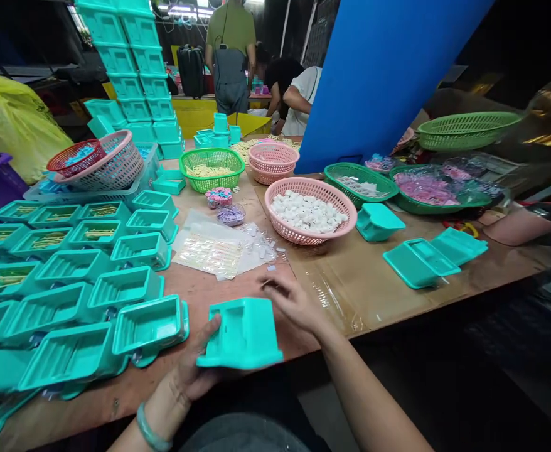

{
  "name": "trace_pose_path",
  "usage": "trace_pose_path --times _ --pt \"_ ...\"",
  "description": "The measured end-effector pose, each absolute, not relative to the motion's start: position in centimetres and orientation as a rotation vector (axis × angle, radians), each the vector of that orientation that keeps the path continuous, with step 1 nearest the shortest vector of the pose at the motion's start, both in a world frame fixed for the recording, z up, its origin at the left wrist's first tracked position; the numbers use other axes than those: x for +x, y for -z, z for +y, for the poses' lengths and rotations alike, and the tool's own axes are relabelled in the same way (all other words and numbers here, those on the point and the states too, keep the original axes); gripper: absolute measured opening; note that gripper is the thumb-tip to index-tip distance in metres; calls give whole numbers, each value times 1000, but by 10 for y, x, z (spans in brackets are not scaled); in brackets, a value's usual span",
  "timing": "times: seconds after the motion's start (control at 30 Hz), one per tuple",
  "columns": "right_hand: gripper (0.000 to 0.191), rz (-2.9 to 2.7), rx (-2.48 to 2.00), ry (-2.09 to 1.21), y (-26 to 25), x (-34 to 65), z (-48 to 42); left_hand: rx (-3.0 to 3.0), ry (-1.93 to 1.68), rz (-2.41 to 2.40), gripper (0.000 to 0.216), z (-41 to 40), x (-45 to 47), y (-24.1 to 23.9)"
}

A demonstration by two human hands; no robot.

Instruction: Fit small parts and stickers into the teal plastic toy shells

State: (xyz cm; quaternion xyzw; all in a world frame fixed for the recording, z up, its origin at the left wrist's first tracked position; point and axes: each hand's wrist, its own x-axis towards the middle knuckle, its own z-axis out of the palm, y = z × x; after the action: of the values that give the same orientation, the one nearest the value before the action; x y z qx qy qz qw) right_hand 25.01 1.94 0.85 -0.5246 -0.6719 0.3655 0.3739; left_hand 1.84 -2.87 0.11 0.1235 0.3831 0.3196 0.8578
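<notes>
My left hand (195, 364) is wrapped round a turquoise plastic box-shaped piece (242, 333), held tilted above the table's front edge. The thumb lies on its side and the other fingers are hidden beneath. My right hand (294, 304) is just to the right and behind the piece, apart from it. Its fingers are loosely curled and apart, slightly blurred, with nothing visible in them. Beyond it lie a sheet of small stickers (209, 254) and small clear plastic bits (259, 242). Rows of similar turquoise open boxes (150, 323) fill the left of the table, some with yellow sticks inside.
A pink basket (348, 229) holds small white pieces. Behind are a green basket (238, 176) and stacked pink baskets (273, 176). Turquoise parts (417, 267) lie right. Tall turquoise stacks (139, 81) and a blue panel (374, 75) rise behind. Several people (232, 56) are further back.
</notes>
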Motion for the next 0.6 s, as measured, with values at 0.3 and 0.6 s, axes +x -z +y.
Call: trace_pose_path --times 0.3,0.6 --pt "3 -1617 -1761 -565 36 254 65 448 -1088 1072 42 -24 20 -1" --pt "17 -1625 -1232 -920 -39 230 -2 634 -1027 1082 57 -22 22 -8"
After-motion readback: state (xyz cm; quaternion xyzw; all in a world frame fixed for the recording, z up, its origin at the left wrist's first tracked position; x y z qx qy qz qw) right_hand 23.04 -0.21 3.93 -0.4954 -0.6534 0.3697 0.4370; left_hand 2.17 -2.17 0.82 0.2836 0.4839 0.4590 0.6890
